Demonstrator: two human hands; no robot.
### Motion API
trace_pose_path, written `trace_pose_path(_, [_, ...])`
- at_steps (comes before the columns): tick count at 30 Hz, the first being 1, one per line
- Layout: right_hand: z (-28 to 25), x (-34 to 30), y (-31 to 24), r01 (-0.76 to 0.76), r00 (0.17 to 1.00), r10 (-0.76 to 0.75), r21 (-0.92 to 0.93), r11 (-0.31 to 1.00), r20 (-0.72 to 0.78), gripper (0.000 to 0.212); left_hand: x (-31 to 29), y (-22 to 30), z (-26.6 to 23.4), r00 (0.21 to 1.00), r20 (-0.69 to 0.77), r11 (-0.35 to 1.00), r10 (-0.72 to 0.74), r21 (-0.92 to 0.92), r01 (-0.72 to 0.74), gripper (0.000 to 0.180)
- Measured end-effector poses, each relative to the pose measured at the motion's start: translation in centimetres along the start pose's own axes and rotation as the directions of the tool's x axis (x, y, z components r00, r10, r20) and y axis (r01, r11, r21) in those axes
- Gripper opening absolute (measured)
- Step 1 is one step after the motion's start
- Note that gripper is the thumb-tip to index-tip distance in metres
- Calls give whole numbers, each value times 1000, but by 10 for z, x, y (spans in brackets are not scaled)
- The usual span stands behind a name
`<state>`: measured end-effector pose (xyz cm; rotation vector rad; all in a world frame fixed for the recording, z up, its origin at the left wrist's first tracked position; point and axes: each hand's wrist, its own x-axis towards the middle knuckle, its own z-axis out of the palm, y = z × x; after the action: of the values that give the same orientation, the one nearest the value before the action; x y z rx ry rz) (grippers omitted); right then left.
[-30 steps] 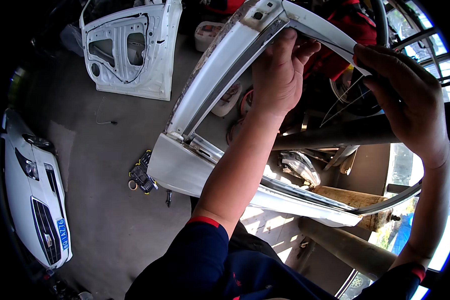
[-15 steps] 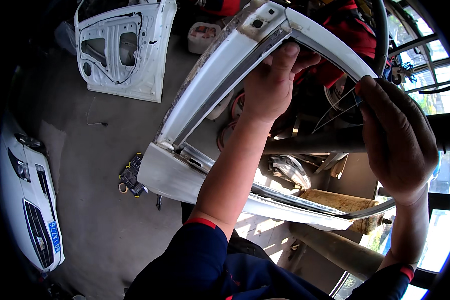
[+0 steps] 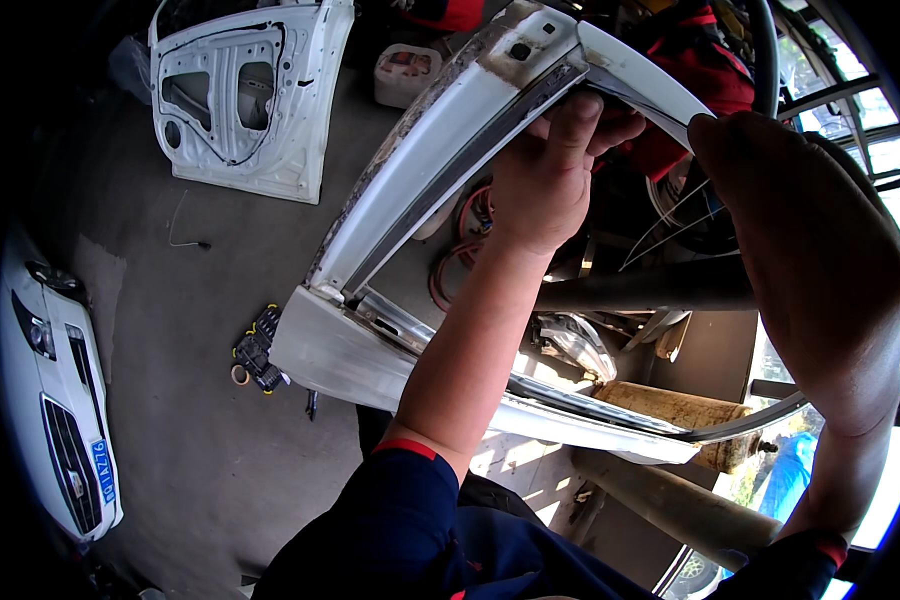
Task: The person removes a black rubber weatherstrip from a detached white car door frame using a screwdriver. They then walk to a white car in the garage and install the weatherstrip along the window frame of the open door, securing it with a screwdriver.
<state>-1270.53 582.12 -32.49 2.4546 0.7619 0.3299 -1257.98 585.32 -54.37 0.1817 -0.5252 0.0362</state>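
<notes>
A white car door (image 3: pixel 345 345), its paint scuffed and rusty along one edge, is tilted in front of me. Dark rubber window seal (image 3: pixel 450 195) lines the inside of its window frame (image 3: pixel 440 130). My left hand (image 3: pixel 545 185) reaches through the opening to the upper corner, thumb pointing up against the seal and fingers curled at the inner edge. Farther right, my right hand (image 3: pixel 820 260) is closed over the frame's curved upper part; most of its fingers are in shadow or hidden. A curved strip (image 3: pixel 760 420) comes up from the lower right toward my right wrist.
Another white door panel (image 3: pixel 240 110) stands at the far left beside a white tub (image 3: pixel 407 75). A white car (image 3: pixel 60 390) is parked at left. On the floor lie a black tool case (image 3: pixel 260 350) and a tape roll (image 3: pixel 239 375). A rusty cylinder (image 3: pixel 670 410) is beyond the door.
My right hand has shifted right and turned, with the back of the hand now more toward me. The left hand has moved only slightly, still at the corner.
</notes>
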Motion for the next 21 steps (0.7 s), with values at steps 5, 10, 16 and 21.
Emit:
trace_pose_path(5, [3,8,22,47,996,-58,139,989,75,34,-5,-4,4,999,-36,1000,-10,6,10,28])
trace_pose_path(10, [13,11,30,48,995,-68,231,972,77,34,-6,-3,10,997,-82,1000,6,-15,-8,26])
trace_pose_path(16, [13,5,29,17,994,-43,245,969,100,34,-7,-3,20,994,-112,999,-15,-37,11,25])
trace_pose_path(21, [10,0,22,-11,995,-12,236,972,96,34,-6,-4,9,992,-126,1000,-16,-4,16,26])
